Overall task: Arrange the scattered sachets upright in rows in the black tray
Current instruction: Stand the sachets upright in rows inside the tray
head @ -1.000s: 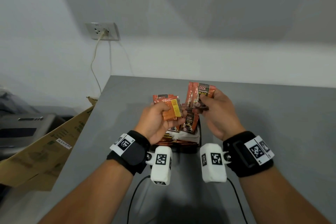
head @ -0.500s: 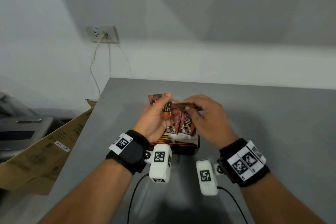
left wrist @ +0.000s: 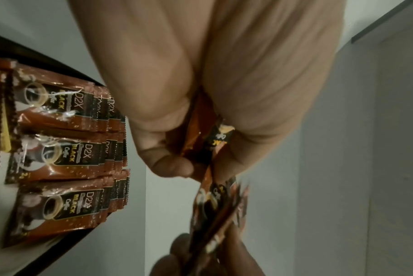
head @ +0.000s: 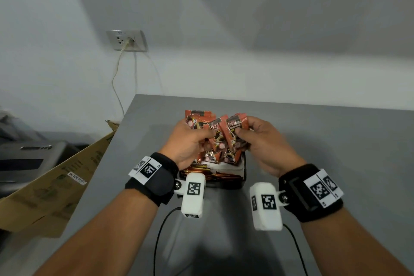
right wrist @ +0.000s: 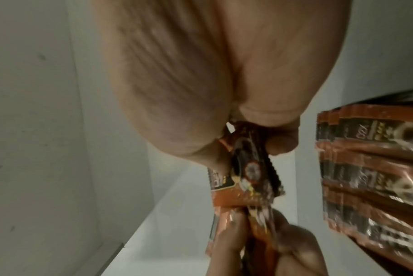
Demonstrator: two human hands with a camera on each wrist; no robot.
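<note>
Orange sachets (head: 220,132) in both hands

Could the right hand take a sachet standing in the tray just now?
Probably not yet: the right hand already pinches sachets just above the tray, so its fingers are taken. The path down looks free once it lets go.

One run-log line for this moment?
left hand: grips sachets | right hand: pinches sachets | tray: upright rows

Orange-red sachets (head: 233,132) with black labels, black tray (head: 243,177), grey table (head: 336,152), checkered black-and-white wrist tags (head: 193,188)
</note>
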